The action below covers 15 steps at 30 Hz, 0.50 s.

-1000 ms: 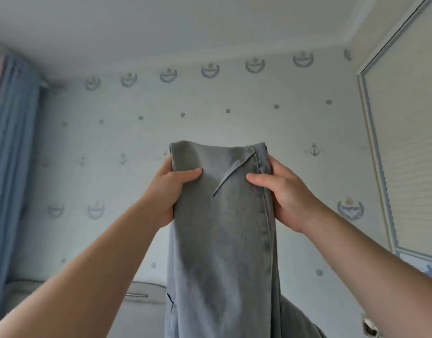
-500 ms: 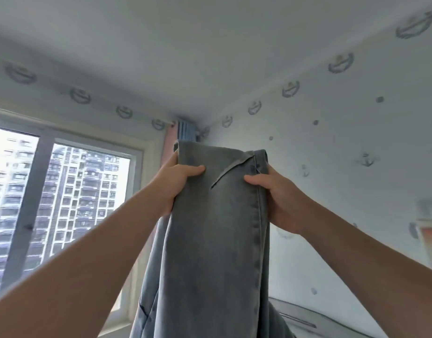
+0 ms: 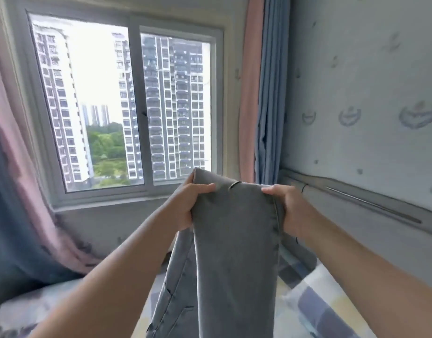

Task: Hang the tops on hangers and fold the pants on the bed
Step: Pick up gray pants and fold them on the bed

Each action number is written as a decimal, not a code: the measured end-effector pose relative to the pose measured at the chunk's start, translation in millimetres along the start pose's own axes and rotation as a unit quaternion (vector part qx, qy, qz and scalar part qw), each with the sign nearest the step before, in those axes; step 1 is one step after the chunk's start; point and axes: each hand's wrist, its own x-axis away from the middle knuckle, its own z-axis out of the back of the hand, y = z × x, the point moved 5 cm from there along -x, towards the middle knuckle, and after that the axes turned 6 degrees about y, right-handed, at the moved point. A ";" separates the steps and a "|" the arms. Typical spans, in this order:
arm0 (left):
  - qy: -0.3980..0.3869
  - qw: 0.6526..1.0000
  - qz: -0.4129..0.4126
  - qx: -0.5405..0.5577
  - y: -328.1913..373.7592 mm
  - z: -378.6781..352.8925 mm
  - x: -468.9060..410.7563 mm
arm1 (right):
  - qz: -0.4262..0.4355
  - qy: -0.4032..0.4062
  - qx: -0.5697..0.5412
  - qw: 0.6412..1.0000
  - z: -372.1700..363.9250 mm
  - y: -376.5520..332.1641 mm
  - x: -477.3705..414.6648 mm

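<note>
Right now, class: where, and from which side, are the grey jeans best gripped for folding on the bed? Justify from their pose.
Grip the grey jeans at their upper end, one edge from each side, as the left hand and right hand do. They hang narrow and straight below, so side grips likely keep them flat.

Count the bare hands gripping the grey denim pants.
2. The left hand grips the top left edge of the grey denim pants; the right hand grips the top right edge, by the side seam. No other hand is in view.
</note>
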 end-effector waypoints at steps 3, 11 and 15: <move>0.071 0.995 0.057 0.035 -89.5 25.3 12.6 | -0.076 -0.011 -0.024 0.997 29.8 89.8 -7.9; 0.175 0.957 0.220 0.074 -324.7 31.0 98.6 | -0.247 0.031 0.002 0.969 123.1 295.7 32.9; 0.210 0.940 0.270 -0.006 -394.8 9.8 139.6 | -0.269 0.015 -0.025 0.963 151.6 325.9 52.1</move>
